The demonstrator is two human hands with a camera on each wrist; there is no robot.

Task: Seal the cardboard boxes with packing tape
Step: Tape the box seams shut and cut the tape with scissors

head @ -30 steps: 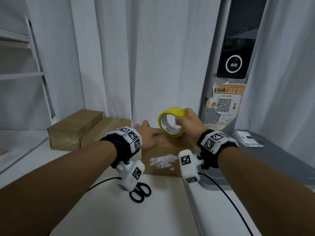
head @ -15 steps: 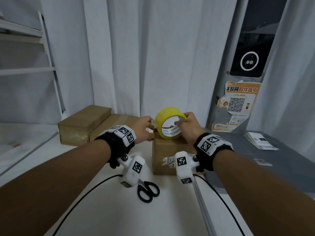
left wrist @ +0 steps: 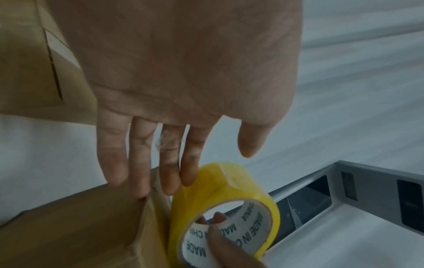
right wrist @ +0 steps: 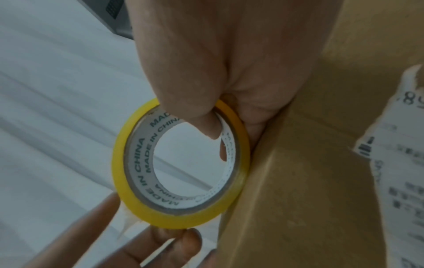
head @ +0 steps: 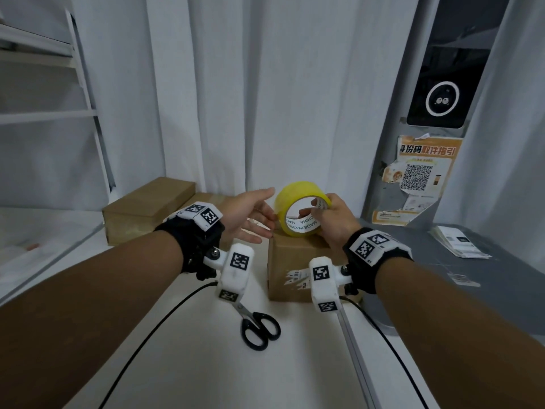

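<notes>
A small cardboard box (head: 290,267) with a torn white label stands on the white table. On its top stands a yellow tape roll (head: 295,199), upright on its edge. My right hand (head: 330,219) grips the roll, fingers hooked through its core (right wrist: 213,127). My left hand (head: 250,214) is open with straight fingers, fingertips (left wrist: 174,185) touching the roll's left side and the box's top edge (left wrist: 146,204). The roll (left wrist: 229,183) shows a raised tape end on its outer face. In the right wrist view the roll (right wrist: 174,219) lies against the box (right wrist: 309,181).
Black-handled scissors (head: 258,327) lie on the table in front of the box. Two flat cardboard boxes (head: 147,208) sit at the back left by the curtain. A grey counter (head: 486,278) with a paper stack (head: 460,246) is at the right. White shelving (head: 44,113) stands left.
The left hand has come off the box's top and opened, fingers now straight against the roll's left side. The right hand shifted its grip through the core. The head view moved closer.
</notes>
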